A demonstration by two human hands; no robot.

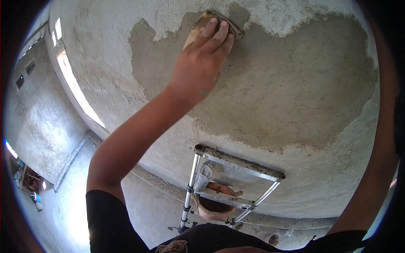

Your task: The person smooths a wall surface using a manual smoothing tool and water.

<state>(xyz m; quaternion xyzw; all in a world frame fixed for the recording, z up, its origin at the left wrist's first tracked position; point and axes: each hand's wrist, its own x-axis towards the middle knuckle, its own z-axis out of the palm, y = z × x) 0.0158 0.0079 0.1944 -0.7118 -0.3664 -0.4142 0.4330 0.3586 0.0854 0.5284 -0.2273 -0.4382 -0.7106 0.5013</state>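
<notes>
My left hand (201, 59) reaches up to the wall with its fingers bent over a flat tan pad (192, 37), whose edges look dark and mortar-stained. The pad lies against the wall at the upper border of a damp, darker patch of plaster (291, 84). Around this patch the wall is paler, rough and dry. My right arm (377, 181) runs up along the right side of the view, and the hand at its end is out of the frame.
Below me an aluminium ladder (236, 162) leans near the wall, its top rung caked with mortar. A clear plastic bottle (205, 173) and an orange bucket (211, 214) are at it. A small container (273, 239) stands on the floor. Bright window openings (76, 84) are at left.
</notes>
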